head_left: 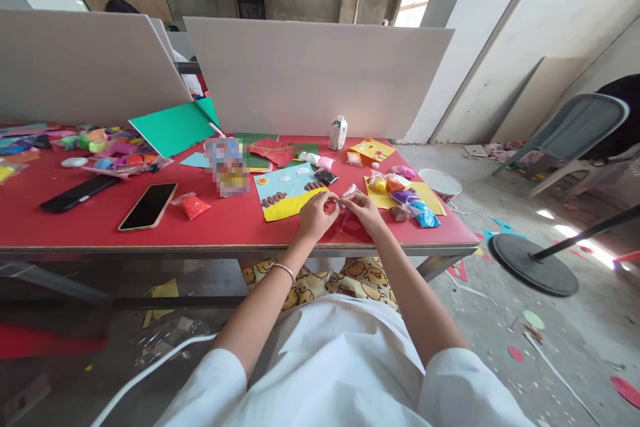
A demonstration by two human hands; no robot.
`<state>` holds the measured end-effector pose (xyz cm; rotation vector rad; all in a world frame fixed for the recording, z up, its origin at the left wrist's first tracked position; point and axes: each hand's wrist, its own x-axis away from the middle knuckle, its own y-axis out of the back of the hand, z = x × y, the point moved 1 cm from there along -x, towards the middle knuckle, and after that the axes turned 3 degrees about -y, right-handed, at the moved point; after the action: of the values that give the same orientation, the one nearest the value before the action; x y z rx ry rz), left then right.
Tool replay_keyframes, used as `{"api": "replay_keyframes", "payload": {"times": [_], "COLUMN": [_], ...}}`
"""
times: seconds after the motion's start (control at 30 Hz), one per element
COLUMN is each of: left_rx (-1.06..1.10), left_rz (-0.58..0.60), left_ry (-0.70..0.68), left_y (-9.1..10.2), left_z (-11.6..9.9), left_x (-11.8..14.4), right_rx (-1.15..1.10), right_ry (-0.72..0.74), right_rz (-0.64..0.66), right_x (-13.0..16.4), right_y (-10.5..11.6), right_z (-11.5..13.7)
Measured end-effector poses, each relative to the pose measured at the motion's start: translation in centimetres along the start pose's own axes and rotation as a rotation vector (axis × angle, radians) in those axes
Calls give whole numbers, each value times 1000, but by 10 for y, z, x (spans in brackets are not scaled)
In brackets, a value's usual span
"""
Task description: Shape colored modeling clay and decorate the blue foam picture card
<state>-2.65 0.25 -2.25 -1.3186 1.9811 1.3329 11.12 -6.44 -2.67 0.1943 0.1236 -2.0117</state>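
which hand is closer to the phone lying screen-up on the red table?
Left. The left hand lies right of the phone; the right hand lies farther right, beyond it.

Just in front of the paper collage point(285, 195) on the red bench point(100, 220), the left hand point(315, 215) and right hand point(364, 211) meet, fingers pinching a small red and green piece point(336, 203). Colored clay bags point(407, 200) lie right of the collage; two phones point(149, 205) lie well to its left.
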Motion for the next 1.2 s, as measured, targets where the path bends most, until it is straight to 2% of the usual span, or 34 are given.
{"api": "replay_keyframes", "payload": {"times": [0.7, 0.97, 1.2], "left_rx": [52, 267, 354], "left_rz": [1, 28, 43], "left_ry": [20, 221, 257], "left_y": [2, 0, -5], "left_z": [-2, 6, 12], "left_x": [-1, -2, -2], "right_rx": [64, 62, 131], "right_ry": [19, 48, 84], "right_rz": [21, -32, -39], "right_x": [2, 1, -1], "right_y": [0, 1, 4], "right_z": [4, -1, -4]}}
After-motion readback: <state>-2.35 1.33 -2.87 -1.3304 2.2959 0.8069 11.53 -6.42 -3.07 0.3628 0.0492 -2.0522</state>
